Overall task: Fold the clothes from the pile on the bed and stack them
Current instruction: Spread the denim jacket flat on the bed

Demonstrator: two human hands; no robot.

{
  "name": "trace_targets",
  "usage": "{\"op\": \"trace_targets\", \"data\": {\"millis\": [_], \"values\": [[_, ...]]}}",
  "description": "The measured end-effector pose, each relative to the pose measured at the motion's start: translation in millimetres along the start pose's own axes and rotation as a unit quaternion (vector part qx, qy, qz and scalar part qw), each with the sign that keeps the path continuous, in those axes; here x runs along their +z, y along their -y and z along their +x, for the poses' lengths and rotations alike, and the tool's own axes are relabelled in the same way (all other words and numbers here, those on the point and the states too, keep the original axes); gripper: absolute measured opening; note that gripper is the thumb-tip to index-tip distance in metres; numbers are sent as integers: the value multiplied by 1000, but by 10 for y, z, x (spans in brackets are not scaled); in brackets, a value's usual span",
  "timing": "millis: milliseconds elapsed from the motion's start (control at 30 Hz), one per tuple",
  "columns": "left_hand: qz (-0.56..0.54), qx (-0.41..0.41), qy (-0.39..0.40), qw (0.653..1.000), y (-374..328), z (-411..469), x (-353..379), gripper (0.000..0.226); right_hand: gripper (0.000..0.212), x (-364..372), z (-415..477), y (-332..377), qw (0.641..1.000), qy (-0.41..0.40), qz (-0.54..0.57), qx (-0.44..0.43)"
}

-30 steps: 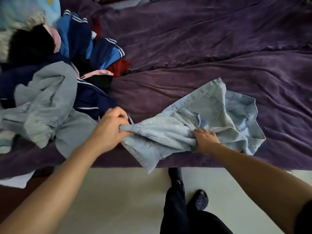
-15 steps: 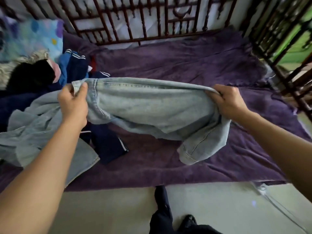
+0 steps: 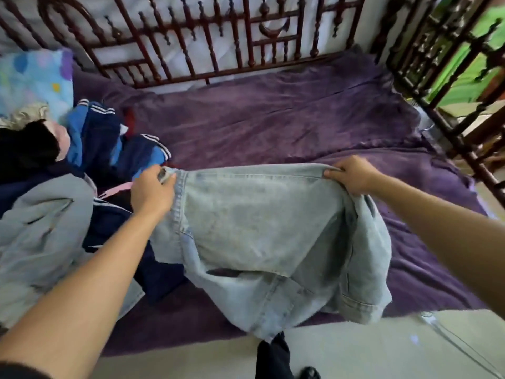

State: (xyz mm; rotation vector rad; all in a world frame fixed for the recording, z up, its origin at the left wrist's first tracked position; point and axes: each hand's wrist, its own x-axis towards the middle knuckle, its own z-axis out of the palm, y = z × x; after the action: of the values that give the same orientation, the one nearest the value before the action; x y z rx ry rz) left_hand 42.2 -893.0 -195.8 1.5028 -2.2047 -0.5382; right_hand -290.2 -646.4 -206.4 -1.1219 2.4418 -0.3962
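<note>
At the far left a spotted pillow lies at the head of the bed. Below it the pile of clothes covers the left side of the purple blanket. The pile holds a black garment, a blue jacket with white stripes, a strip of pink cloth, a navy piece and, nearest the edge, a large grey garment lying in loose folds. The left hand reaches across this pile and grips one end of the top edge of a light-blue denim garment, its fingers curled round the bunched cloth. The top edge runs almost straight and taut to the right hand, which grips the other end the same way, knuckles up. The two hands are well apart, at about the same height above the middle of the bed. The denim hangs from them as a wide sheet. Its lower part rests on the blanket near the front edge, and one corner droops past that edge over the pale floor. Beneath that corner stand a dark trouser leg and a dark shoe. A dark red wooden rail with turned spindles runs along the far side of the bed, and a similar rail closes off the right end.
</note>
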Motion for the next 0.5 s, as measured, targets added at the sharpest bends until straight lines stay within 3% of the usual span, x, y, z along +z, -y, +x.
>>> {"op": "trace_targets", "data": {"millis": [167, 300, 433, 500], "values": [[89, -36, 111, 989, 233, 289, 1172, 23, 34, 763, 782, -355, 990, -5, -97, 102], [109, -77, 149, 980, 269, 628, 1788, 20, 20, 1117, 1166, -520, 989, -20, -85, 122], [163, 12, 199, 966, -2, 699, 2283, 28, 22, 1460, 841, -987, 985, -23, -46, 162], [193, 90, 207, 955, -205, 589, 2528, 32, 36, 1625, 465, -1312, 973, 22, -65, 222]]}}
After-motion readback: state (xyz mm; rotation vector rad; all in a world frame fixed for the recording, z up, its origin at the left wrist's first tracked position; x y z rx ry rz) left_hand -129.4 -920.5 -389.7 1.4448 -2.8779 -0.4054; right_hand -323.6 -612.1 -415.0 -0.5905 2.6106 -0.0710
